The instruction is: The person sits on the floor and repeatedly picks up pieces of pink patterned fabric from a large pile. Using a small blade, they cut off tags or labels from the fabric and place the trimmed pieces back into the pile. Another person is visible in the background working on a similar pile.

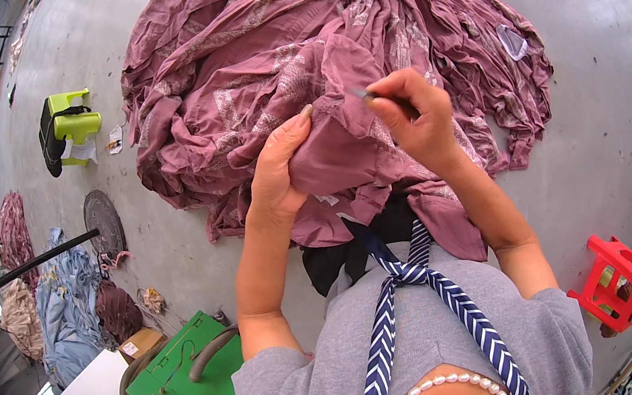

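A mauve garment with pale patterned patches is raised off a large heap of the same cloth. My left hand grips it at its left side, thumb on top and the other fingers hidden behind the cloth. My right hand is closed in a pinch around a small, thin metal tool, its pale tip pointing left over the fabric. Whether this is a blade or a pair of snips I cannot tell. Folds of the garment hang down over my lap.
The heap of mauve cloth spreads over the grey floor before me. A lime-green stool stands at left, a red stool at right. Near my left elbow is a green machine table; blue cloth lies beyond it.
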`<move>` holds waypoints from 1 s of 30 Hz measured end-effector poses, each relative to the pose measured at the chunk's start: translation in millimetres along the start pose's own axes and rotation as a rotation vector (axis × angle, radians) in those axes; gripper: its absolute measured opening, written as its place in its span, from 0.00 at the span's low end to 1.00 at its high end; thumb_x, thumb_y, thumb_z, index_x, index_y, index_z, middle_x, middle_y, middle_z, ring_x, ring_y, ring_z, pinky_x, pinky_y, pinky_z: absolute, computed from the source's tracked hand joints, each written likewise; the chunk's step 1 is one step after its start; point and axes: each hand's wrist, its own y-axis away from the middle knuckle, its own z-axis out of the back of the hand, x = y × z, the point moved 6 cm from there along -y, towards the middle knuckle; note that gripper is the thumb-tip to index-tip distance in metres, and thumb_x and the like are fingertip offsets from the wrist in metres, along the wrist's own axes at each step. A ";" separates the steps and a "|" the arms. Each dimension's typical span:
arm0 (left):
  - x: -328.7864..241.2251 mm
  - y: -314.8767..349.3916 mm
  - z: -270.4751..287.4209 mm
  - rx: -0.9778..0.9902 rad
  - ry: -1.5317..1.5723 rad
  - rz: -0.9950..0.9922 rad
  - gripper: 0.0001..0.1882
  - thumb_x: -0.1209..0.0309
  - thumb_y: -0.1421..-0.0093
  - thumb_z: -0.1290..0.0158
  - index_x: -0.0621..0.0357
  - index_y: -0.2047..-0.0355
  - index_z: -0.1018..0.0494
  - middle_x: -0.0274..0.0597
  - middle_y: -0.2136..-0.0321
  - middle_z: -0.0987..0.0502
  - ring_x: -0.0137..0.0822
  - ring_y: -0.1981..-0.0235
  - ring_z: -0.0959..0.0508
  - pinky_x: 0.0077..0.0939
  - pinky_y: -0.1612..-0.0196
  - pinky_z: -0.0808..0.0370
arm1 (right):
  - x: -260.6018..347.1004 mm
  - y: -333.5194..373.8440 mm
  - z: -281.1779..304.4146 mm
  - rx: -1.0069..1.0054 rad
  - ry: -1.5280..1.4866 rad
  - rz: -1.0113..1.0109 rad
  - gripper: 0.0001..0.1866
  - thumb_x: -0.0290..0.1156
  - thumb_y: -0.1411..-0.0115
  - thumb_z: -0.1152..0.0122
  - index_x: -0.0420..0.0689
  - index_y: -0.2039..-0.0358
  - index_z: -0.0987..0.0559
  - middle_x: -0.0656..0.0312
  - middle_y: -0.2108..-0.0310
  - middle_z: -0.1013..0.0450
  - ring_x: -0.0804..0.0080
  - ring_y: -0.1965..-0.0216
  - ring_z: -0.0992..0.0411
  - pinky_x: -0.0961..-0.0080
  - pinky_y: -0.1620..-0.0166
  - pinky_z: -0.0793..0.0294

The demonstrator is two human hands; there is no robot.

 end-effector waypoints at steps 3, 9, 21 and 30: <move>-4.6 0.1 -3.3 -0.035 -0.045 -0.003 0.15 0.73 0.37 0.55 0.64 0.51 0.30 0.41 0.57 0.24 0.29 0.59 0.23 0.24 0.53 0.26 | -0.4 -14.0 1.6 0.072 -0.277 -0.075 0.14 0.29 0.46 0.36 0.40 0.60 0.26 0.67 0.67 0.26 0.88 0.72 0.32 0.88 0.70 0.33; -12.9 5.7 -9.4 -0.007 -0.286 0.067 0.13 0.75 0.43 0.45 0.63 0.57 0.27 0.37 0.65 0.22 0.24 0.67 0.22 0.18 0.61 0.25 | 20.7 -53.6 -33.1 0.849 -0.441 -0.123 0.20 0.32 0.48 0.38 0.40 0.55 0.25 0.70 0.65 0.27 0.85 0.78 0.41 0.86 0.76 0.43; -45.6 45.6 -52.4 -0.100 -1.472 -1.346 0.12 0.84 0.59 0.42 0.59 0.74 0.29 0.39 0.77 0.26 0.33 0.79 0.27 0.17 0.77 0.33 | 23.1 -10.0 0.6 0.099 0.358 0.620 0.14 0.19 0.66 0.40 0.46 0.74 0.26 0.65 0.71 0.27 0.70 0.77 0.29 0.76 0.74 0.30; -35.4 27.0 -26.3 -0.155 -0.917 -0.982 0.13 0.84 0.50 0.42 0.58 0.71 0.34 0.37 0.68 0.25 0.17 0.74 0.31 0.09 0.73 0.34 | 9.5 -3.8 -2.6 0.072 0.399 0.600 0.14 0.21 0.65 0.37 0.46 0.74 0.27 0.65 0.69 0.26 0.70 0.76 0.28 0.77 0.74 0.30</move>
